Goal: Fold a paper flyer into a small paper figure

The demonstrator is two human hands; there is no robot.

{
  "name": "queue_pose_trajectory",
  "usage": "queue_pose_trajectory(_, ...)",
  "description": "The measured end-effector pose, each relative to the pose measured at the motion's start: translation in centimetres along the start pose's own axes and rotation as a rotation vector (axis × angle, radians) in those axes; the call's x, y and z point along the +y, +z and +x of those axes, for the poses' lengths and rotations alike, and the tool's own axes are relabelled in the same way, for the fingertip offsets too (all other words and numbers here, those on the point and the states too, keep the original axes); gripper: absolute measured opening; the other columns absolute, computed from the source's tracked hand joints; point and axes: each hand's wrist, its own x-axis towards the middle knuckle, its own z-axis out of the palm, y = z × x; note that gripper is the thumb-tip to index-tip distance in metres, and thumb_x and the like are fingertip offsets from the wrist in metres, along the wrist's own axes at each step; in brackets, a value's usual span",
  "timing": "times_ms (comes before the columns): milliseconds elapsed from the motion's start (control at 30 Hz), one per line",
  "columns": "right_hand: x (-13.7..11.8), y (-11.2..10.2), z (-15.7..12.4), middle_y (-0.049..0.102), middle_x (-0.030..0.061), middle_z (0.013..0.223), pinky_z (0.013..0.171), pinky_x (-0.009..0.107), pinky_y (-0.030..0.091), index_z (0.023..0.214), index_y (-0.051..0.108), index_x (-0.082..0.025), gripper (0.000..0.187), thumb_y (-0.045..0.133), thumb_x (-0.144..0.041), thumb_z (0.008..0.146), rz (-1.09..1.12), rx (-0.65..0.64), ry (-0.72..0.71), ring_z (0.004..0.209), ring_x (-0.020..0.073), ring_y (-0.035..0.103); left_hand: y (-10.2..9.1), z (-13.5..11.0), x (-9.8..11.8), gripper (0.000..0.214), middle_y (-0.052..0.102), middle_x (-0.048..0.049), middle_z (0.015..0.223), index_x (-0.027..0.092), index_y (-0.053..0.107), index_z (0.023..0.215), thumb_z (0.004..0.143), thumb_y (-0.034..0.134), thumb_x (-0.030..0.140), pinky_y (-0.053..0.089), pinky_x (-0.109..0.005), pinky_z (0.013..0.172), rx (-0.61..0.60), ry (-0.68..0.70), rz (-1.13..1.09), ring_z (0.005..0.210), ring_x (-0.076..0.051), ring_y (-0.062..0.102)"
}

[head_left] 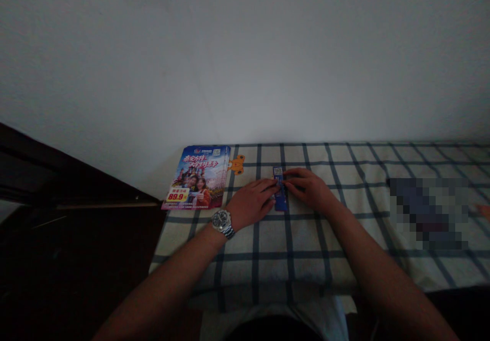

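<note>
Paper strip [280, 200], blue and printed, lies flat on the checked tablecloth [237, 244] in front of you, between your two hands, with a small square code at its far end. Your left hand [250, 204] comes over its left edge, fingers close together and their tips on the paper; a metal watch [222, 222] sits on that wrist. Your right hand [309, 189] meets the right edge with bent fingers, the tips touching it. You cannot tell whether either hand pinches the strip or only presses it. Beside your left hand lies a stack of flyers [199, 175], with a cartoon bear [237, 165] just beyond its right edge.
</note>
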Motion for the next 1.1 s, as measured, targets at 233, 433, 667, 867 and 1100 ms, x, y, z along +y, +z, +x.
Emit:
queue_pose_trajectory(233, 0.07, 0.04, 0.12, 0.071, 0.0098, 0.119, 0.098, 0.047, 0.057, 0.097, 0.08, -0.024, 0.022, 0.058, -0.03, 0.1, -0.008, -0.006, -0.012, 0.11, 0.0271, 0.068, -0.12, 0.0, 0.15, 0.041, 0.054, -0.0107, 0.149, 0.018, 0.054, 0.143, 0.104, 0.047, 0.028, 0.043, -0.045, 0.119, -0.002, 0.001, -0.014, 0.138, -0.024, 0.051)
queue_pose_trajectory(433, 0.28, 0.21, 0.02, 0.071, 0.0096, 0.118, 0.099, 0.048, 0.057, 0.098, 0.08, -0.025, 0.022, 0.059, -0.03, 0.1, 0.0, -0.006, -0.014, 0.109, 0.0268, 0.068, 0.15, -0.05, -0.03, 0.043, 0.053, -0.01, 0.15, 0.02, 0.053, 0.145, 0.103, 0.05, 0.029, 0.042, -0.045, 0.12, 0.0, -0.003, -0.013, 0.14, -0.024, 0.05)
queue_pose_trajectory(667, 0.67, 0.21, 0.02, 0.07, 0.0098, 0.121, 0.099, 0.05, 0.057, 0.099, 0.082, -0.027, 0.023, 0.06, -0.033, 0.099, 0.013, -0.034, -0.009, 0.111, 0.0282, 0.067, 0.05, -0.13, 0.13, 0.042, 0.054, -0.0108, 0.149, 0.02, 0.054, 0.144, 0.103, 0.05, 0.028, 0.044, -0.046, 0.118, 0.002, -0.005, -0.012, 0.139, -0.024, 0.05)
queue_pose_trajectory(867, 0.67, 0.19, 0.04, 0.071, 0.0089, 0.12, 0.1, 0.048, 0.057, 0.099, 0.082, -0.027, 0.023, 0.06, -0.032, 0.099, 0.027, -0.024, 0.003, 0.111, 0.027, 0.068, -0.09, -0.07, 0.23, 0.042, 0.054, -0.0111, 0.149, 0.019, 0.054, 0.143, 0.102, 0.049, 0.027, 0.044, -0.045, 0.119, -0.009, -0.005, -0.016, 0.139, -0.024, 0.05)
queue_pose_trajectory(1100, 0.44, -0.08, 0.01, 0.073, 0.0081, 0.121, 0.099, 0.048, 0.057, 0.099, 0.082, -0.027, 0.022, 0.06, -0.031, 0.099, 0.037, -0.026, -0.001, 0.111, 0.0271, 0.069, -0.16, -0.07, 0.27, 0.042, 0.054, -0.0102, 0.149, 0.021, 0.054, 0.143, 0.102, 0.051, 0.027, 0.044, -0.045, 0.118, -0.001, -0.004, 0.004, 0.138, -0.024, 0.051)
